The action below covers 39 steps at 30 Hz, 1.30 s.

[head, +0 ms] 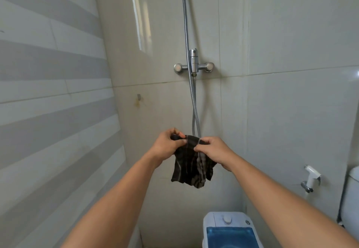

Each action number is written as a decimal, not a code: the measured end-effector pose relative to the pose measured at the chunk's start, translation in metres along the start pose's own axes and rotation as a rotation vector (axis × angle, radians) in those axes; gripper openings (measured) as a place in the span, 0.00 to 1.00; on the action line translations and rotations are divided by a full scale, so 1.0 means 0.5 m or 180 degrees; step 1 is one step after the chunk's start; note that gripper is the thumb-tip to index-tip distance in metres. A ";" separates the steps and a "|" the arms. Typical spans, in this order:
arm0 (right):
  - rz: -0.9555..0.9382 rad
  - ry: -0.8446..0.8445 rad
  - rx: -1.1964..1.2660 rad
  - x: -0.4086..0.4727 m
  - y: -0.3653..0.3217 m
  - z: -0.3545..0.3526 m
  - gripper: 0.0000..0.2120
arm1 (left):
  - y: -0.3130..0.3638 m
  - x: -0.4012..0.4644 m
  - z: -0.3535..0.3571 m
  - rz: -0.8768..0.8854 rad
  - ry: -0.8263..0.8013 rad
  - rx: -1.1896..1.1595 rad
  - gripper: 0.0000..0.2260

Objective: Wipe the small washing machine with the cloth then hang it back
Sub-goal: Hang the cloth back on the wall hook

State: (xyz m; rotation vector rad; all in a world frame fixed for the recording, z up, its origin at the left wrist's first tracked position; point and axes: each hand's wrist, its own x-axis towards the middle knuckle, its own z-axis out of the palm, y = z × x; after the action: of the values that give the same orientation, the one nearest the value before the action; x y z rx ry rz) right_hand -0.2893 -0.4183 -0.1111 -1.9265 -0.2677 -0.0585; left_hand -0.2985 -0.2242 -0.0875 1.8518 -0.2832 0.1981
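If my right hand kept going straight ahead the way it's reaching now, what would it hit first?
Probably the shower hose hanging just behind the cloth that the right hand grips with the left hand. After that, the tiled wall. Depth is hard to judge from this single view.

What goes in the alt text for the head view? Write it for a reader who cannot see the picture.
Two bare hands, left hand and right hand, hold up a dark striped cloth by its top edge before a tiled bathroom wall. A shower mixer and hose are mounted above; a small white and blue washing machine stands below.
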 end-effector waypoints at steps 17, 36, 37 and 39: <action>-0.1877 0.0373 -0.1460 0.504 -0.212 0.193 0.13 | -0.100 0.323 -0.401 0.1708 0.1342 0.3148 0.15; -0.2202 0.0763 -0.2222 0.787 -0.157 0.364 0.12 | -0.273 0.596 -0.440 0.1220 0.2161 0.3108 0.12; -0.2089 0.0607 -0.2049 0.772 -0.154 0.366 0.12 | -0.266 0.586 -0.432 0.0950 0.1984 0.2544 0.14; -0.1837 0.0345 -0.1963 0.744 -0.155 0.368 0.13 | -0.238 0.559 -0.412 0.0469 0.1584 0.0933 0.14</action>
State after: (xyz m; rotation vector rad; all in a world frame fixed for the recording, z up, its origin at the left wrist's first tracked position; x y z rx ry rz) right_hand 0.0401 -0.1624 -0.0445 -2.3767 -0.7979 -0.6942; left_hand 0.0053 -0.0200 -0.0583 1.9967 -0.0428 0.8238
